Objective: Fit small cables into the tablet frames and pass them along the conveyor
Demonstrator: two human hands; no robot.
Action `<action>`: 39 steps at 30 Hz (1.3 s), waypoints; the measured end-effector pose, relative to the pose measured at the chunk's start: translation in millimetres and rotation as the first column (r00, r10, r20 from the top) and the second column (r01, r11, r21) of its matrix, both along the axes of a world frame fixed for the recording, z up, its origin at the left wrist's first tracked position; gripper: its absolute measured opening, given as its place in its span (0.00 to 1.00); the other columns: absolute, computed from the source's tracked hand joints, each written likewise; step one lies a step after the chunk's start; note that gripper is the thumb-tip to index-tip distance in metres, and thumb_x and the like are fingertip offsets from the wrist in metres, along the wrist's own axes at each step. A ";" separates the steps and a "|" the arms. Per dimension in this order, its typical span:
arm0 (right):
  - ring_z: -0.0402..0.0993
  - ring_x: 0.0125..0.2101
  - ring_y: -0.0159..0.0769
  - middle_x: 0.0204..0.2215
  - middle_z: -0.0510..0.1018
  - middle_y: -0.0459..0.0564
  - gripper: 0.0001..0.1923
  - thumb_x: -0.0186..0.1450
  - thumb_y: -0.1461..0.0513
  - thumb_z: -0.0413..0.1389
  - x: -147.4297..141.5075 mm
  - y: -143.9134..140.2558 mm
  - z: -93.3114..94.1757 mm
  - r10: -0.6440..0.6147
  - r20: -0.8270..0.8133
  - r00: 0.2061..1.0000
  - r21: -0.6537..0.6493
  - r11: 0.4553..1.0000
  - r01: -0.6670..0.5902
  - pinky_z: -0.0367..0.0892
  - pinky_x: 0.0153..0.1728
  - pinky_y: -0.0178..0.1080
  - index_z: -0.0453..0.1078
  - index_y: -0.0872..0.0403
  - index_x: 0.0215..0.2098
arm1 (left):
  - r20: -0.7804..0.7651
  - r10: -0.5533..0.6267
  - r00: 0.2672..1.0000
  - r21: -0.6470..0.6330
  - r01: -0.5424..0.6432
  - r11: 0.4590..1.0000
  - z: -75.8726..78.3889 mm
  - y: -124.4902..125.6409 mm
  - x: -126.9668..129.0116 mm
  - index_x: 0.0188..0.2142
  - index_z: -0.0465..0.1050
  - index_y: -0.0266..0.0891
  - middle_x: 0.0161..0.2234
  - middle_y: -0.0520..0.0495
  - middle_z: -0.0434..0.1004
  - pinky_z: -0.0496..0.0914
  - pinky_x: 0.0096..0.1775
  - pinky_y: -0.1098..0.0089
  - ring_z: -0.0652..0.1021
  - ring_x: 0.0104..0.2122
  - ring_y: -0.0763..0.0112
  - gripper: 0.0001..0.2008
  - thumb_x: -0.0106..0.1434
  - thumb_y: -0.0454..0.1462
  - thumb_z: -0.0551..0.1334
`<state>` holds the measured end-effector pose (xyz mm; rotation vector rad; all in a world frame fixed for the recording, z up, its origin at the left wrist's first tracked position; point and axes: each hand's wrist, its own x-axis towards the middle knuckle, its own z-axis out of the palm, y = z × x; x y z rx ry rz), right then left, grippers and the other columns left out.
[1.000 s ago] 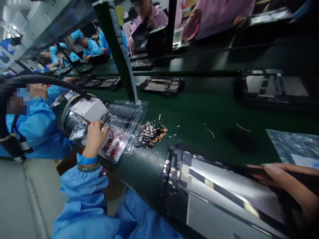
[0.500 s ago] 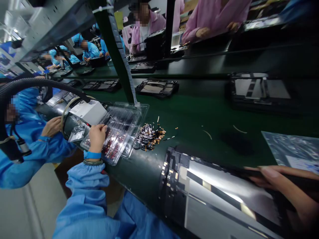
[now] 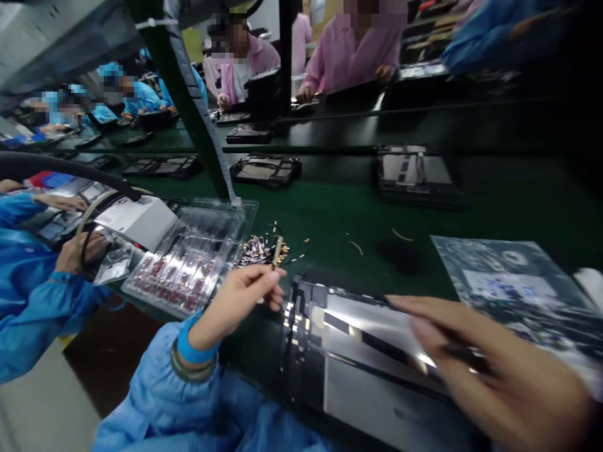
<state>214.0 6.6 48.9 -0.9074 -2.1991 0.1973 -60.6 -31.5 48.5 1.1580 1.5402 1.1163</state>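
My left hand [image 3: 249,285] is closed, pinching a small tan strip-shaped part [image 3: 277,248] upright between thumb and fingertips. It is just left of an opened tablet-like device [image 3: 367,383] with silver panels and black strips inside. Behind the hand lies a pile of small black, white and gold parts [image 3: 254,251]. Over the device's right side is my right hand [image 3: 499,364], its fingers closed round a slim dark tool [image 3: 466,356] whose kind I cannot make out. Clear plastic trays [image 3: 210,220], holding rows of small reddish parts, are left of the pile.
A clear plastic bag [image 3: 509,270] lies on the right. Further opened devices [image 3: 266,169] line the green bench behind a dark post [image 3: 188,94]. A white box [image 3: 136,216] and a black hose [image 3: 61,166] are at left, beside a co-worker's hand [image 3: 75,251].
My left hand has moved right from the tray towards the device, with a small strip in its fingers. My right hand has come further over the device. The view has shifted right.
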 end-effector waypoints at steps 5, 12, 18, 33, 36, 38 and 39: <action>0.77 0.38 0.36 0.39 0.80 0.54 0.10 0.69 0.65 0.48 -34.7 -11.0 5.6 0.096 0.111 0.989 0.175 0.978 -0.115 0.71 0.40 0.35 0.70 0.59 0.44 | 0.176 -0.268 0.947 -0.030 0.278 0.960 -5.0 -2.0 54.2 0.36 0.74 0.35 0.24 0.50 0.74 0.71 0.29 0.73 0.74 0.24 0.74 0.11 0.61 0.42 0.60; 0.75 0.29 0.34 0.29 0.79 0.53 0.13 0.69 0.68 0.44 -38.4 -7.8 -1.2 0.078 0.167 0.983 0.227 0.967 -0.115 0.68 0.28 0.34 0.70 0.60 0.36 | -0.379 -0.222 0.899 0.227 0.322 0.919 -8.7 -9.9 69.6 0.31 0.76 0.37 0.26 0.47 0.73 0.67 0.31 0.71 0.73 0.27 0.71 0.11 0.63 0.34 0.55; 0.74 0.26 0.31 0.28 0.77 0.48 0.06 0.67 0.64 0.50 -15.5 -12.5 6.2 -0.203 -0.084 0.976 0.015 0.979 0.205 0.67 0.28 0.32 0.69 0.53 0.35 | 0.490 -0.197 0.849 -0.107 0.282 0.953 4.9 -6.9 65.9 0.33 0.80 0.36 0.20 0.49 0.74 0.69 0.25 0.72 0.73 0.19 0.74 0.12 0.58 0.43 0.64; 0.71 0.19 0.29 0.23 0.79 0.46 0.13 0.64 0.56 0.55 -33.9 -11.1 10.2 -0.213 -0.380 0.900 -0.557 0.829 -0.039 0.65 0.20 0.32 0.75 0.55 0.28 | 0.009 -0.144 0.990 0.269 0.136 0.953 -3.7 -15.8 86.3 0.34 0.77 0.41 0.36 0.45 0.77 0.74 0.39 0.68 0.77 0.37 0.67 0.06 0.59 0.39 0.64; 0.75 0.25 0.30 0.25 0.79 0.46 0.07 0.65 0.64 0.54 -34.9 -18.4 7.2 -0.049 -0.284 0.958 -0.237 0.971 -0.021 0.68 0.27 0.31 0.74 0.56 0.31 | -0.231 0.086 0.969 0.519 0.047 0.853 -5.8 -17.1 84.7 0.36 0.75 0.44 0.36 0.47 0.76 0.72 0.41 0.68 0.76 0.39 0.68 0.05 0.60 0.35 0.63; 0.75 0.26 0.31 0.27 0.79 0.49 0.07 0.65 0.68 0.53 -36.3 -22.8 4.8 0.046 -0.187 0.981 -0.088 0.994 -0.063 0.69 0.29 0.32 0.73 0.58 0.33 | -0.296 0.131 0.946 0.561 0.062 0.825 -7.6 -17.6 83.8 0.36 0.74 0.44 0.35 0.47 0.76 0.72 0.41 0.68 0.76 0.39 0.69 0.05 0.60 0.33 0.62; 0.76 0.27 0.32 0.27 0.79 0.50 0.08 0.66 0.68 0.52 -37.6 -24.8 3.7 0.074 -0.143 0.987 -0.037 0.996 -0.080 0.69 0.30 0.33 0.72 0.59 0.33 | -0.310 0.146 0.939 0.566 0.059 0.822 -8.5 -17.9 83.7 0.36 0.73 0.44 0.35 0.47 0.76 0.72 0.41 0.68 0.76 0.39 0.68 0.05 0.60 0.33 0.62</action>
